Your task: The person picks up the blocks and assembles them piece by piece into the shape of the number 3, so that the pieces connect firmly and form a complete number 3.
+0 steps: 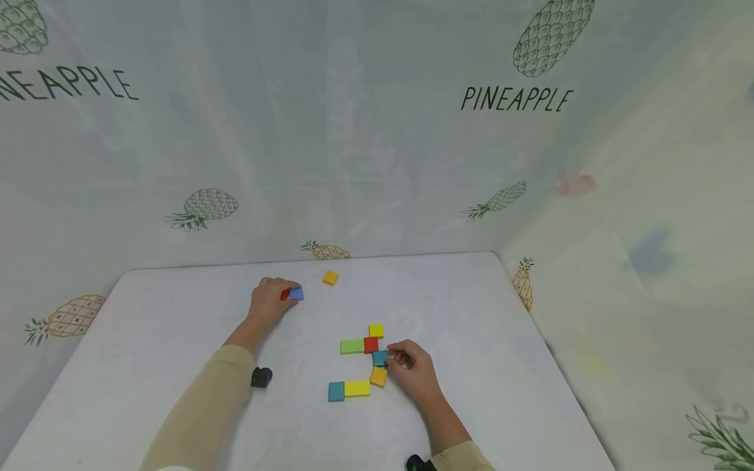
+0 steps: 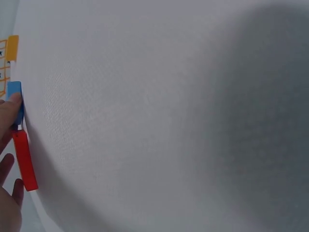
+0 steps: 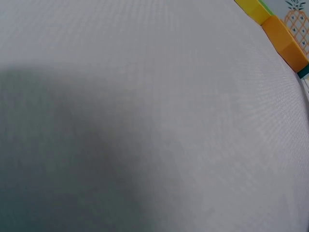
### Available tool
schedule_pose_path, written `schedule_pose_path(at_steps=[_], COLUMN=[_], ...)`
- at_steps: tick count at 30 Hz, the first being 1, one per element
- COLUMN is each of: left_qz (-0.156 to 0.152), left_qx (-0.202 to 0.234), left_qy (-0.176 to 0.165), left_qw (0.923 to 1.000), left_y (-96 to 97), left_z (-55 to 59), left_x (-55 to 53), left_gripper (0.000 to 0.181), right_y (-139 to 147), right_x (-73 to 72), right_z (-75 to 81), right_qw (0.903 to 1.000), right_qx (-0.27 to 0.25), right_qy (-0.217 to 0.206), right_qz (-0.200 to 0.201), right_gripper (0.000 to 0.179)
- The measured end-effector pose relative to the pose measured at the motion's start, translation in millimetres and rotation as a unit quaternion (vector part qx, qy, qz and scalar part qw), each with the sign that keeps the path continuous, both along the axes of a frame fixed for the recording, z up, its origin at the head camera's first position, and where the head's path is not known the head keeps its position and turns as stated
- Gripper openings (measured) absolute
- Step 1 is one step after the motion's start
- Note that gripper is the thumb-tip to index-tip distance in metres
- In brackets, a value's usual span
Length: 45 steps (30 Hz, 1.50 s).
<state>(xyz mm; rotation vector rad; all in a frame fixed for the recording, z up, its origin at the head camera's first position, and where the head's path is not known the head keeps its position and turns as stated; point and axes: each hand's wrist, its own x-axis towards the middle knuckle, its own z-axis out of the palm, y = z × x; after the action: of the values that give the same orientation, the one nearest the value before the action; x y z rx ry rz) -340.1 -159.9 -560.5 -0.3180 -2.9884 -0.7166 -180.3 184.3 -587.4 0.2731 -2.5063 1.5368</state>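
Note:
My left hand (image 1: 269, 302) pinches a blue block (image 1: 296, 294) near the table's far side. End to end with it is a red block (image 2: 25, 159), other fingers lying close to it in the left wrist view. My right hand (image 1: 414, 371), fingers loosely bent, is at the right edge of a teal block (image 1: 379, 358); whether it touches is hard to tell. That block sits in a crooked row with a small red block (image 1: 371, 345), a yellow square (image 1: 376, 331), a green block (image 1: 352, 347), an orange block (image 1: 379, 377), a long yellow block (image 1: 357, 388) and another teal block (image 1: 336, 392).
A lone orange block (image 1: 330, 278) lies near the far edge of the white table (image 1: 471, 314). Behind the table hangs a pineapple-print curtain (image 1: 353, 131). A black object (image 1: 262, 377) shows at the left sleeve, another (image 1: 418, 463) at the right sleeve.

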Motion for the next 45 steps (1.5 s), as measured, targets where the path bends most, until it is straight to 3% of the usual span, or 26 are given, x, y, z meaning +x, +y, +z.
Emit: schedule_pose_path(at_steps=[6,16,27,34,45], left_qz=[0.000,-0.034,-0.067,-0.072,-0.091], left_qx=[0.012,0.029,-0.004,-0.003,-0.033], left_qy=[0.004,0.013,-0.017,-0.042,-0.075], left_qw=[0.9999,0.9989,0.9976,0.9965,0.9925], left_y=[6.2,34.2,73.9,101.9,133.9], left_z=[6.6,22.1,30.9,32.8,26.8], left_x=[3.6,10.8,19.1,23.8,29.3], left_gripper=[0.040,0.040,0.043,0.042,0.042], right_y=[0.0,0.0,-0.4,1.0,1.8], right_x=[0.0,-2.2,-0.9,-1.3,-0.8], right_z=[1.0,-1.8,0.2,-1.1,-0.2], right_qw=[0.9999,0.9998,0.9999,1.0000,0.9999], right_qx=[-0.009,-0.017,-0.015,-0.006,-0.013], right_qy=[-0.005,-0.010,-0.003,-0.002,-0.011], right_qz=[0.000,-0.006,-0.002,-0.007,0.001], right_gripper=[0.019,0.018,0.017,0.017,0.018])
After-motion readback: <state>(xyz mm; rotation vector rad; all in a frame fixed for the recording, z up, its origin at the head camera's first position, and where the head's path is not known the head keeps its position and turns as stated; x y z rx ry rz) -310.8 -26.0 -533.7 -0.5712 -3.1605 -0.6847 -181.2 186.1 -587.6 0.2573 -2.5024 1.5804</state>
